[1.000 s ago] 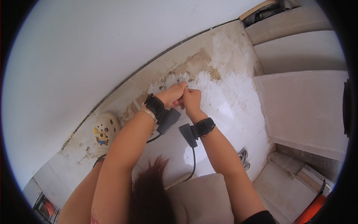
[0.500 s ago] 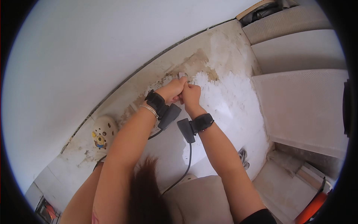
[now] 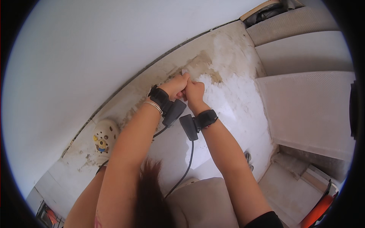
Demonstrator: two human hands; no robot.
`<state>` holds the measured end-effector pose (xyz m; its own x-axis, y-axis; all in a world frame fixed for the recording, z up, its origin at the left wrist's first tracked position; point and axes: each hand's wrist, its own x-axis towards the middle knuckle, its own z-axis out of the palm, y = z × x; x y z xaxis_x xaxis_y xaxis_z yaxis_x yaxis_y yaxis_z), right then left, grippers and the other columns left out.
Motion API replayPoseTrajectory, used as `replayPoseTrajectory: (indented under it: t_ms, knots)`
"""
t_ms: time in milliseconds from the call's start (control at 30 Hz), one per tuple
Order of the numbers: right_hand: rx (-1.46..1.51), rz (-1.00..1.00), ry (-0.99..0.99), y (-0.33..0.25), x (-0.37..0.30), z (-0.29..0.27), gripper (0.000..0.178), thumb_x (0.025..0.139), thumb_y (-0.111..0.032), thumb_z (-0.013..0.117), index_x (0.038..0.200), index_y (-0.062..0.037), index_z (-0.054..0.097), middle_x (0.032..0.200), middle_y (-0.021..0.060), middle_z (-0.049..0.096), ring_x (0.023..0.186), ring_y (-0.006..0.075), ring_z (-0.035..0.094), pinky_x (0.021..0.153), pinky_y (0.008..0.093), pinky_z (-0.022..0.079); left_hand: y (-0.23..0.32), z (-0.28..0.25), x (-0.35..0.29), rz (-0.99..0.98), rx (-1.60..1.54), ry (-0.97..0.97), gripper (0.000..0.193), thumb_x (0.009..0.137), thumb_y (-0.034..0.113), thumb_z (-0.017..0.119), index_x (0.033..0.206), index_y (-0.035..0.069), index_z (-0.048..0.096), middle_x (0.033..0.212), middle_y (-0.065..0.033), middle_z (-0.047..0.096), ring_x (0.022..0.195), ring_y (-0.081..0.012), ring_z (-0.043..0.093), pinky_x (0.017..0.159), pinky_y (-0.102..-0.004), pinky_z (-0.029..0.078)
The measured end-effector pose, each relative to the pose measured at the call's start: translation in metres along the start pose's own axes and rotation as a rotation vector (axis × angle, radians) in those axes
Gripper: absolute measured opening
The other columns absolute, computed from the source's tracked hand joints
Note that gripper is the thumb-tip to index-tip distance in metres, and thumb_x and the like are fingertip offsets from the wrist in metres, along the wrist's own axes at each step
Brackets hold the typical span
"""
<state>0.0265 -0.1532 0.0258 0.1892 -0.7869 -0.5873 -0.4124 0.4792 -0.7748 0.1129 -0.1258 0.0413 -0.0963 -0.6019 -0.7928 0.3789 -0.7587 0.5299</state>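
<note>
My left hand (image 3: 175,86) and my right hand (image 3: 195,93) are closed together, fingers wrapped round one scraper. Only the scraper's small flat metal blade (image 3: 184,71) shows beyond the knuckles; its handle is hidden inside the hands. The blade meets the floor (image 3: 232,110) at the upper edge of a bright white area, where brown and beige residue (image 3: 201,62) sticks to the tile. Each wrist wears a black strap with a dark grey block and a cable.
A white wall (image 3: 95,49) rises beyond a dark gap along the floor's edge. Large tiles or panels (image 3: 304,110) lean at the right. A cream clog (image 3: 105,135) with charms is at left. Near my right forearm lies a metal object (image 3: 248,159); an orange thing (image 3: 318,211) is lower right.
Both hands and the scraper blade have shifted slightly up and away from me along the floor. The grip looks the same.
</note>
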Motion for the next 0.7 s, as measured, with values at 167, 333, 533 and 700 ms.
replayPoseTrajectory:
  t_ms: [167, 333, 533, 700]
  knots:
    - [-0.088, 0.024, -0.024, 0.03, -0.029, -0.002, 0.036, 0.078, -0.022, 0.044, 0.058, 0.0048, 0.056, 0.041, 0.0093, 0.048, 0.03, 0.015, 0.044, 0.029, 0.0277, 0.034, -0.029, -0.003, -0.012, -0.108, -0.027, -0.124, 0.041, 0.08, 0.038, 0.026, 0.059, 0.006, 0.041, 0.044, -0.0011, 0.036, 0.029, -0.0063, 0.025, 0.026, -0.0201, 0.019]
    - [-0.075, 0.028, -0.049, 0.025, -0.061, 0.002, 0.041, 0.079, -0.026, 0.042, 0.056, 0.0051, 0.055, 0.047, 0.0117, 0.052, 0.035, 0.0158, 0.049, 0.031, 0.0266, 0.036, -0.044, 0.003, -0.034, -0.077, 0.079, -0.013, 0.042, 0.08, 0.038, 0.026, 0.057, 0.006, 0.041, 0.043, -0.0016, 0.036, 0.03, -0.0072, 0.03, 0.027, -0.0206, 0.02]
    - [-0.094, 0.106, -0.365, -0.005, -0.051, 0.006, 0.039, 0.078, -0.025, 0.039, 0.064, 0.0073, 0.055, 0.053, 0.0128, 0.054, 0.04, 0.021, 0.054, 0.034, 0.0277, 0.041, -0.01, -0.02, -0.055, -0.265, 0.216, -0.074, 0.044, 0.079, 0.04, 0.024, 0.057, 0.007, 0.041, 0.045, -0.0012, 0.038, 0.033, -0.0089, 0.031, 0.031, -0.0211, 0.022]
    - [-0.152, -0.131, -0.741, -0.033, -0.077, 0.0, 0.04, 0.079, -0.028, 0.036, 0.074, 0.0071, 0.054, 0.062, 0.0125, 0.057, 0.043, 0.0197, 0.056, 0.033, 0.0254, 0.039, 0.019, -0.018, -0.119, -0.362, 0.376, -0.034, 0.049, 0.081, 0.046, 0.021, 0.065, 0.007, 0.044, 0.048, -0.0011, 0.04, 0.036, -0.0109, 0.032, 0.033, -0.0223, 0.025]
